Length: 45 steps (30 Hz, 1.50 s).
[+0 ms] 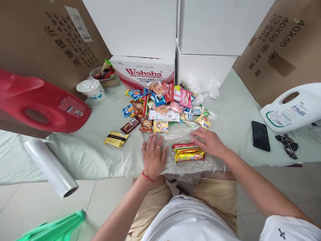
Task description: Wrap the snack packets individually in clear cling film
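Note:
My left hand (154,154) lies flat on the cloth with its fingers spread, at the left edge of a sheet of clear plastic film (213,163). On that film, between my hands, rests a small stack of wrapped snack bars (190,154), yellow in front and red behind. My right hand (210,142) reaches over the right end of the stack, fingers apart and holding nothing that I can see. Just beyond my hands spreads a pile of small packaged snacks (163,107). A yellow packet with a dark band (116,139) lies left of my left hand.
A roll of film (51,167) overhangs the front edge at left. Red (42,103) and white (293,108) jugs flank the table. Paper cup (92,89) and snack bowl (110,81) stand back left; phone (260,136) and keys (288,146) lie right. Boxes (147,72) wall the back.

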Tool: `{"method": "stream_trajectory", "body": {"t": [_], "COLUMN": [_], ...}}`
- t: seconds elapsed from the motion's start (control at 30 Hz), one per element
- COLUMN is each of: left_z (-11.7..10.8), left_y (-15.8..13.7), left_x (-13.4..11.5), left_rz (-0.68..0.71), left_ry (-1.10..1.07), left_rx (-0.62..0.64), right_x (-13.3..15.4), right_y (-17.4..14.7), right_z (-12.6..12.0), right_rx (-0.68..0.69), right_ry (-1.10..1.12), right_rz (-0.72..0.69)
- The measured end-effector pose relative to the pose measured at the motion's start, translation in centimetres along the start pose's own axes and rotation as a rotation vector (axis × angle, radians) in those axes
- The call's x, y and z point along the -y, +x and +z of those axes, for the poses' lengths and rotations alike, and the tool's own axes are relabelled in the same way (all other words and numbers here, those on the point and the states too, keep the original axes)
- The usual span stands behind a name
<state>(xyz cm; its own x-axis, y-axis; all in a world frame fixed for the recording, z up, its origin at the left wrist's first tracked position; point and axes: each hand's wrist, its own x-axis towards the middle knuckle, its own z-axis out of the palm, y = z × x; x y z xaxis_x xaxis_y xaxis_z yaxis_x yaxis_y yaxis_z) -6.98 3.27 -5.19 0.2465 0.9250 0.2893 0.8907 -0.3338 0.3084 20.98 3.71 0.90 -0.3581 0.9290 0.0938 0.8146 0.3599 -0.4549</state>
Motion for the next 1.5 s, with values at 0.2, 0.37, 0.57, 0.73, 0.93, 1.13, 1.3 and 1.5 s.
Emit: {"method": "stream_trajectory", "body": {"t": [0.2, 0.37, 0.57, 0.73, 0.93, 1.13, 1.3, 1.5], "left_z": [1.0, 0.7, 0.6, -1.2, -3.8, -4.8, -7.1, -3.4], "left_y": [1.5, 3.8, 6.8, 7.4, 3.2, -1.2, -1.8, 0.0], "left_x": [-0.6, -0.7, 0.5, 0.7, 0.6, 1.2, -1.2, -5.2], "left_rz": [-0.148, -0.229, -0.288, -0.08, 0.44, 0.673, 0.669, 0.71], "left_ry": [-0.041, -0.115, -0.416, -0.635, -0.478, -0.252, -0.384, -0.216], "left_rx": [-0.002, 0.12, 0.23, 0.118, 0.112, 0.333, 0.069, 0.26], "right_x": [-2.1, -2.0, -3.8, -3.5, -0.7, -0.7, -1.0, -0.2], "right_y": [6.7, 9.4, 9.8, 7.2, -1.9, -6.9, -7.0, -9.6], "right_z": [0.7, 0.2, -1.2, -3.0, -2.6, 1.6, 2.4, 2.1], "right_rx": [0.103, 0.239, 0.045, -0.062, -0.015, 0.052, -0.03, -0.078], "right_ry": [-0.215, -0.322, -0.158, 0.014, 0.024, 0.109, 0.151, 0.007], "right_rz": [0.009, 0.026, -0.167, -0.287, -0.33, -0.263, -0.314, -0.304]}}
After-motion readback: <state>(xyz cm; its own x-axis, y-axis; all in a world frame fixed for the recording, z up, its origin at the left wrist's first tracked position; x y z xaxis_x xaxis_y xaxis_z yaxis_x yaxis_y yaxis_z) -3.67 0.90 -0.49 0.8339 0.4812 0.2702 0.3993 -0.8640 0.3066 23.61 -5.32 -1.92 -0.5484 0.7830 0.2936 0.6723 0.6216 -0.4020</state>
